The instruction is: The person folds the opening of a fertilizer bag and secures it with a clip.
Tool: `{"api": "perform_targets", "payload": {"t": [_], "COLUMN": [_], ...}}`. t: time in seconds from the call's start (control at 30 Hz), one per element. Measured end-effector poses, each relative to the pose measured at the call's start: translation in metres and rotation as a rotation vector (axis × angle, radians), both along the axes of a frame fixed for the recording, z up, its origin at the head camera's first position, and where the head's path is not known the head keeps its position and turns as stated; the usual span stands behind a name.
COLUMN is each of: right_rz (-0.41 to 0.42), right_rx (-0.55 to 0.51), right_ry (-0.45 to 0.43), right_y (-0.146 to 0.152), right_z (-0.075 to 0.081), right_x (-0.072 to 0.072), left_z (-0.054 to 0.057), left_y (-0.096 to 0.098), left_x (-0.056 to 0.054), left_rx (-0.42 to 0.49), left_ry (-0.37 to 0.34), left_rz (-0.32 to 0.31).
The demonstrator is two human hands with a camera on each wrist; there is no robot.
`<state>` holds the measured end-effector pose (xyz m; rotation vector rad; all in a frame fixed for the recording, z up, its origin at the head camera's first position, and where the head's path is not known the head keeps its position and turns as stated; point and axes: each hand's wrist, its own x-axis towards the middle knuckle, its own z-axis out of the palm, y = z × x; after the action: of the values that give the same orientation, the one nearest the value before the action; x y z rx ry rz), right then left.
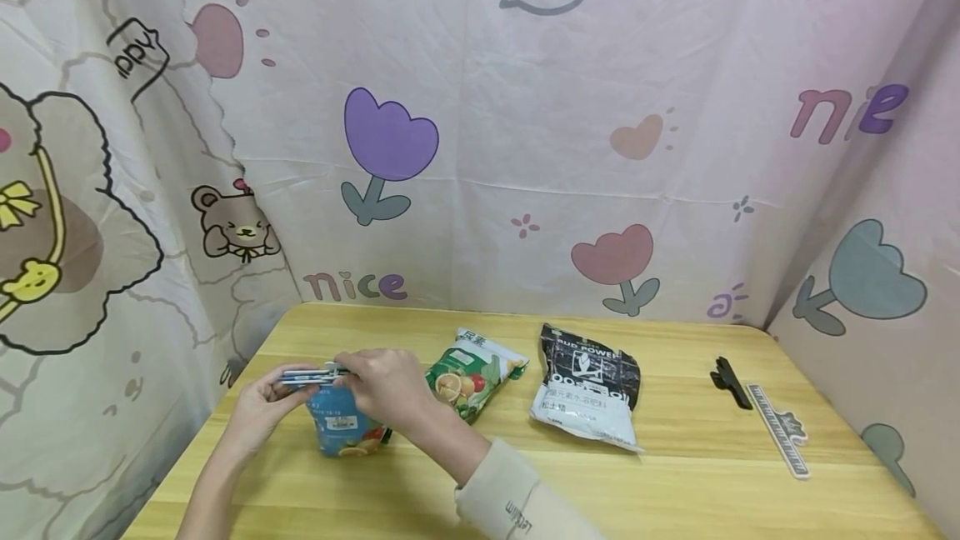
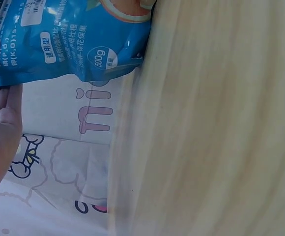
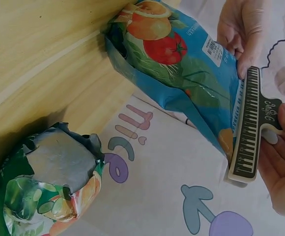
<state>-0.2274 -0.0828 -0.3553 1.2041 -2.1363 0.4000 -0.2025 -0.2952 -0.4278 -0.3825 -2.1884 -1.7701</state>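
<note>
A blue pouch (image 1: 341, 423) printed with oranges and tomatoes stands upright at the table's left. Along its top edge lies a bag clip (image 3: 245, 132) with a piano-key pattern and a black handle. My right hand (image 1: 386, 386) pinches the clip's handle between thumb and fingers, seen best in the right wrist view. The left hand (image 1: 262, 402) grips the pouch's top at the other end, thumb on one side and fingers on the other. In the left wrist view only part of this hand (image 2: 2, 123) shows beside the pouch (image 2: 83, 44).
Right of the blue pouch lies a green-and-white bag (image 1: 468, 377), its end crumpled in the right wrist view. A black-and-white bag (image 1: 588, 390) is farther right. Near the table's right edge lie a black clip (image 1: 729, 382) and a white piano-key clip (image 1: 780, 432). Printed curtains surround the table.
</note>
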Motion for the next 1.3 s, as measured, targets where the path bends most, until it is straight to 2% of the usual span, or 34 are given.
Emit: {"api": "perform_targets", "payload": {"t": [0.37,0.53,0.8,0.93,1.03,1.2,1.3], "right_rz": [-0.013,-0.017,-0.026,-0.022,-0.042,-0.131,-0.143], "right_rx": [0.025,0.017,0.048,0.054,0.065,0.041,-0.075], "right_ry": [0.045,0.07,0.023,-0.066,-0.199,-0.483,-0.685], "right_y": [-0.001,-0.001,-0.001,0.0,0.004,0.015,0.022], "right_z": [-0.001,0.0,0.001,0.002,0.0,-0.013,-0.024], "right_x": [0.0,0.0,0.001,0.001,0.0,-0.005,-0.01], "left_z": [0.001,0.002,0.0,0.0,0.001,0.002,0.0], "left_y": [0.002,0.005,0.005,0.004,0.004,0.005,0.003], "left_x": [0.002,0.003,0.001,-0.001,-0.002,-0.001,0.0], "left_rx": [0.007,0.005,0.015,0.014,0.016,0.017,0.019], "left_ry": [-0.042,-0.038,-0.017,-0.029,-0.035,-0.069,-0.069], "left_rz": [0.022,0.025,0.001,0.001,0.001,0.027,0.029]}}
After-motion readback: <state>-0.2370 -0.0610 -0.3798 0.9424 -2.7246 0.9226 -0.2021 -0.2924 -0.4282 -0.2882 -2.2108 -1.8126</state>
